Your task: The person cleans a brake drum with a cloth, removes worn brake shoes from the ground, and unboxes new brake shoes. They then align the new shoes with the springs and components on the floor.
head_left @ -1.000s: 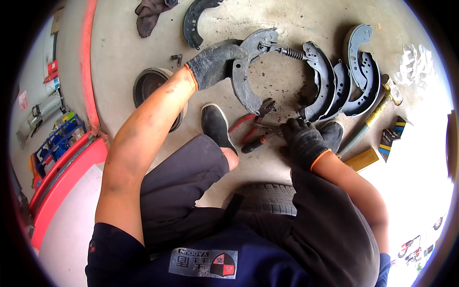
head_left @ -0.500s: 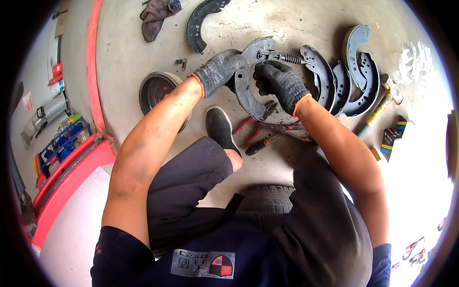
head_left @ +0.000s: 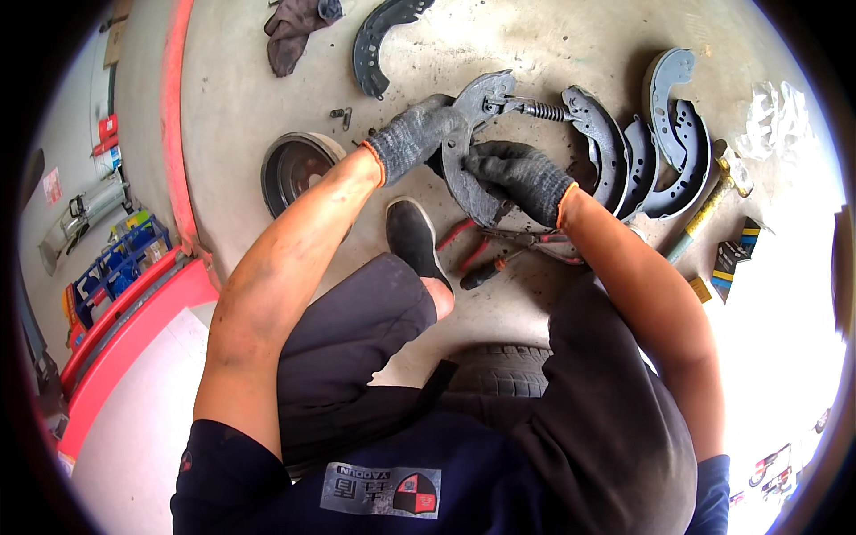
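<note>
A grey curved brake shoe (head_left: pixel 481 203) is held up off the floor. My left hand (head_left: pixel 417 134), in a dark grey knit glove with an orange cuff, is closed on its outer edge, the fingertips hidden behind it. From the inner side, my right hand (head_left: pixel 526 178) in a matching glove has its bent fingers pressed together at the shoe's middle; any small part between them is hidden. An adjuster rod with a coil spring (head_left: pixel 542 110) links the top of this shoe to a second brake shoe (head_left: pixel 604 147) on the right.
More brake shoes (head_left: pixel 685 169) lie right, another (head_left: pixel 370 55) far left of centre. A brake drum (head_left: pixel 294 165) sits left. Pliers (head_left: pixel 526 239), a screwdriver (head_left: pixel 486 272), a yellow-handled hammer (head_left: pixel 700 209), small boxes (head_left: pixel 733 257), a rag (head_left: pixel 292 36) and a tyre (head_left: pixel 499 370) surround me.
My right hand has shifted left and down from the adjuster's end to the middle of the held brake shoe. The left hand keeps its grip on the outer edge.
</note>
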`<action>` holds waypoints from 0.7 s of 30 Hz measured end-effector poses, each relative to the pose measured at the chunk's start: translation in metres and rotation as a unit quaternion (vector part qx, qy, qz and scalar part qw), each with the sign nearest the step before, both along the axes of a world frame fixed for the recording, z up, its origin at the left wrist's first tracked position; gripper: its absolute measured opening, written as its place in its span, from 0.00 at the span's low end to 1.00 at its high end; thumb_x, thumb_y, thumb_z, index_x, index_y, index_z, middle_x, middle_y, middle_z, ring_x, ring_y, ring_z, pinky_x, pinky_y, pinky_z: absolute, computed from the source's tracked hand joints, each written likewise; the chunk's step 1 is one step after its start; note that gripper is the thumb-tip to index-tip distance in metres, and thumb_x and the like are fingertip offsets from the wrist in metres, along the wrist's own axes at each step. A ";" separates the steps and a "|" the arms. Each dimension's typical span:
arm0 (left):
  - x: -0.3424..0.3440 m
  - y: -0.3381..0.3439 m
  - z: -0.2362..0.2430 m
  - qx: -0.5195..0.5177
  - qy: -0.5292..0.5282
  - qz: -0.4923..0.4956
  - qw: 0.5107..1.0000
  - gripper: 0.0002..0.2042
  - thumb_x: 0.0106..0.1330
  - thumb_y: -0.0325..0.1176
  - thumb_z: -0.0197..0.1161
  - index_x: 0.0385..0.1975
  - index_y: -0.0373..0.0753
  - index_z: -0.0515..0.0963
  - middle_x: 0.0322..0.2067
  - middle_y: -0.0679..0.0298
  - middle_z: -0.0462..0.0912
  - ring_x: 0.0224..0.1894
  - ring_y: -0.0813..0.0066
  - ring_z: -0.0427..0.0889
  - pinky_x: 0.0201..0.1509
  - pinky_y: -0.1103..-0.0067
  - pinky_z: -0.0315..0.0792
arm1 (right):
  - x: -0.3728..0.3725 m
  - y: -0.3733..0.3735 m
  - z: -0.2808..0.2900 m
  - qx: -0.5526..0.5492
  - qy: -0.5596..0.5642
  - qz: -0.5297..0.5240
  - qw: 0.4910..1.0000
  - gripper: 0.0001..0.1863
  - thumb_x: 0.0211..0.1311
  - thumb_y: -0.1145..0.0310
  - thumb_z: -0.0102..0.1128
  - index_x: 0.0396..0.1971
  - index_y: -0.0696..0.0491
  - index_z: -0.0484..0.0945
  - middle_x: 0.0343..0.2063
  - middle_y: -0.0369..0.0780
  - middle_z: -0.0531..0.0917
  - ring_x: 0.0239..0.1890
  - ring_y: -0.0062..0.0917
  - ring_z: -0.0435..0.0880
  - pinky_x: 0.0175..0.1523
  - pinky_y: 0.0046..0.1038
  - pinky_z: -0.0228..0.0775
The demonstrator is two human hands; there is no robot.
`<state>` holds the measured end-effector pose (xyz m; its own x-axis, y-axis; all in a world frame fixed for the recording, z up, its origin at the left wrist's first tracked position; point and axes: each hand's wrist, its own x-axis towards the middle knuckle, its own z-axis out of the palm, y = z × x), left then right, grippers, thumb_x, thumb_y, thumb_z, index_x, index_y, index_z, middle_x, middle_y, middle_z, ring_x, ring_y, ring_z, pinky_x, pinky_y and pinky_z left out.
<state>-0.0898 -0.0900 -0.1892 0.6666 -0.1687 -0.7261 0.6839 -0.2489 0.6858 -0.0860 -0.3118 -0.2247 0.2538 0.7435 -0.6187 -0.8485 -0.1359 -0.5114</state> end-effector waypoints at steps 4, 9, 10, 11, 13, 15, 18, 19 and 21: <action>0.002 -0.003 0.004 0.042 -0.008 -0.015 0.999 0.19 0.71 0.40 0.56 0.54 0.34 0.74 0.46 0.61 0.81 0.46 0.76 0.79 0.52 0.76 0.74 | 0.005 0.004 0.016 -0.057 -0.061 0.052 0.995 0.25 0.64 0.56 0.67 0.54 0.59 0.79 0.42 0.38 0.86 0.42 0.20 0.82 0.49 0.25 0.75; 0.001 -0.004 -0.003 0.090 -0.026 -0.040 0.995 0.19 0.70 0.41 0.55 0.52 0.33 0.75 0.43 0.61 0.81 0.43 0.76 0.78 0.49 0.76 0.74 | 0.007 0.011 0.041 -0.216 -0.453 0.190 0.844 0.25 0.64 0.48 0.56 0.39 0.58 0.84 0.36 0.55 0.85 0.42 0.45 0.86 0.49 0.44 0.75; 0.001 -0.006 -0.001 0.121 -0.005 -0.048 0.992 0.19 0.70 0.42 0.55 0.52 0.33 0.75 0.42 0.61 0.81 0.43 0.76 0.78 0.49 0.76 0.74 | 0.008 0.016 0.055 -0.215 -0.453 0.191 0.844 0.25 0.64 0.48 0.56 0.39 0.58 0.84 0.36 0.55 0.85 0.42 0.45 0.86 0.49 0.44 0.75; 0.003 -0.008 0.003 0.150 0.013 -0.058 0.987 0.20 0.70 0.42 0.55 0.53 0.33 0.74 0.42 0.61 0.81 0.43 0.76 0.78 0.49 0.76 0.75 | 0.010 0.023 0.070 -0.243 -0.455 0.203 0.832 0.24 0.66 0.50 0.53 0.39 0.57 0.84 0.37 0.54 0.85 0.42 0.47 0.85 0.50 0.45 0.75; 0.006 -0.017 0.010 0.147 0.026 -0.046 0.988 0.20 0.69 0.43 0.55 0.52 0.32 0.74 0.41 0.61 0.81 0.43 0.76 0.79 0.48 0.76 0.75 | 0.009 0.027 0.085 -0.270 -0.492 0.201 0.803 0.20 0.68 0.56 0.47 0.37 0.54 0.86 0.37 0.51 0.86 0.42 0.48 0.85 0.50 0.45 0.75; 0.007 -0.022 0.010 0.150 0.034 -0.034 0.988 0.21 0.69 0.43 0.55 0.52 0.32 0.75 0.41 0.61 0.82 0.43 0.74 0.80 0.47 0.76 0.75 | 0.005 0.038 0.061 -0.242 -0.506 0.194 0.805 0.20 0.67 0.56 0.48 0.37 0.53 0.86 0.37 0.51 0.86 0.42 0.48 0.85 0.50 0.45 0.75; 0.006 -0.023 0.007 0.127 0.013 -0.008 0.992 0.21 0.69 0.44 0.55 0.52 0.33 0.75 0.40 0.61 0.82 0.43 0.73 0.80 0.45 0.75 0.76 | 0.005 0.043 0.050 -0.223 -0.513 0.185 0.808 0.19 0.66 0.57 0.49 0.38 0.53 0.86 0.38 0.50 0.86 0.42 0.47 0.85 0.48 0.45 0.76; 0.006 -0.022 0.005 0.125 0.013 -0.009 0.992 0.21 0.69 0.44 0.55 0.52 0.33 0.75 0.40 0.61 0.82 0.43 0.73 0.80 0.45 0.75 0.76 | 0.004 0.043 0.049 -0.225 -0.513 0.190 0.806 0.18 0.66 0.58 0.50 0.38 0.53 0.86 0.38 0.51 0.86 0.42 0.47 0.85 0.47 0.45 0.76; 0.006 -0.018 -0.001 0.112 0.062 0.002 0.992 0.21 0.69 0.44 0.55 0.52 0.33 0.75 0.41 0.61 0.82 0.43 0.73 0.80 0.45 0.75 0.76 | 0.004 0.044 0.046 -0.223 -0.516 0.193 0.804 0.17 0.65 0.58 0.51 0.39 0.54 0.86 0.38 0.52 0.86 0.42 0.48 0.85 0.47 0.45 0.76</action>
<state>-0.0839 -0.1080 -0.1901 0.5703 0.0086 -0.8214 0.7611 -0.3817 0.5245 -0.0823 -0.2675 -0.1792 0.6067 0.6529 -0.4534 0.1467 -0.6525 -0.7434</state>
